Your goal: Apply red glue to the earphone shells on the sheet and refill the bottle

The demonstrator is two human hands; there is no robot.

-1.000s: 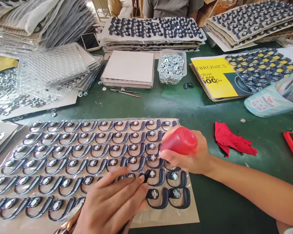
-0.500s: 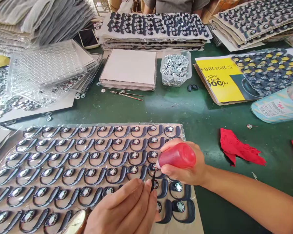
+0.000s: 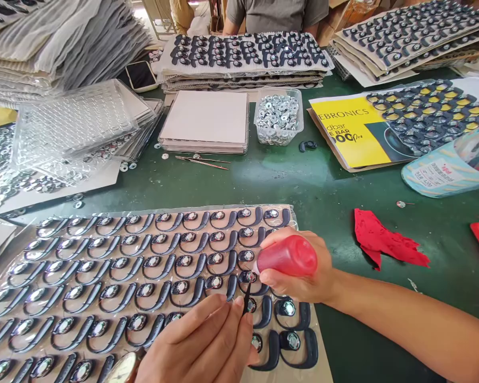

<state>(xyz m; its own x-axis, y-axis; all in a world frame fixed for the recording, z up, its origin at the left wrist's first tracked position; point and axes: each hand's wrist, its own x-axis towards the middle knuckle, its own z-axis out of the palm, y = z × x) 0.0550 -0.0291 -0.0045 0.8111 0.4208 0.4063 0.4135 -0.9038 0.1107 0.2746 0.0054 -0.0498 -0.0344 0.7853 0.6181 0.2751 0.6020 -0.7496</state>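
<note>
My right hand (image 3: 309, 276) is wrapped round a red squeeze bottle (image 3: 289, 256), tipped so that its pale nozzle points left. In my left hand (image 3: 207, 340) is a pinched black pointed tool, which looks like tweezers (image 3: 247, 298). Its tip and the nozzle meet at the round silver part of one black ear-hook piece (image 3: 259, 287). Rows of similar ear-hook pieces (image 3: 191, 266) lie on a brown sheet (image 3: 321, 367) under clear film, each with a round silver disc. My left hand hides some of the lower rows.
Behind stand a clear tub (image 3: 279, 119) of metal discs, a stack of white-topped trays (image 3: 203, 119) and metal tweezers (image 3: 201, 161). A red cloth (image 3: 385, 236) and a striped blue container (image 3: 443, 167) are at right. Across the table sits a person (image 3: 275, 16) beyond stacked sheets (image 3: 243, 72).
The view has shifted slightly, so the far things appear a little lower and further left. Both hands stay at the same ear-hook piece with the bottle and the black tool.
</note>
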